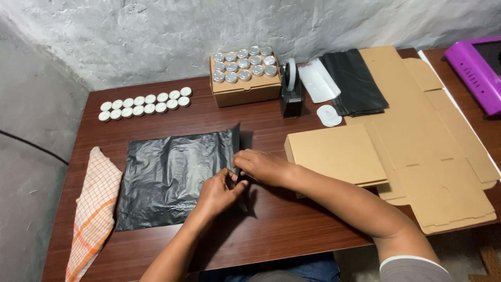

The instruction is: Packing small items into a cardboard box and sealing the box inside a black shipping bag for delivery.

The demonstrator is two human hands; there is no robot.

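You are working at the right-hand edge of the black plastic bag (167, 177), which is lying flat near the middle of the table (292, 230), closer to its front edge. Your left hand (219, 193) is pinching that edge of the bag between thumb and fingertips, and your right hand (261, 166) is closing over the same edge from above, fingers curled on the plastic; the upper right corner of the bag is standing up. It looks as if you are opening or folding the mouth, so you are best keeping both grips close together and pulling evenly, since thin film like this probably stretches or tears if one hand tugs alone. The closed cardboard box (336, 154) is sitting just beside your right wrist, so you are working in a tight space there.
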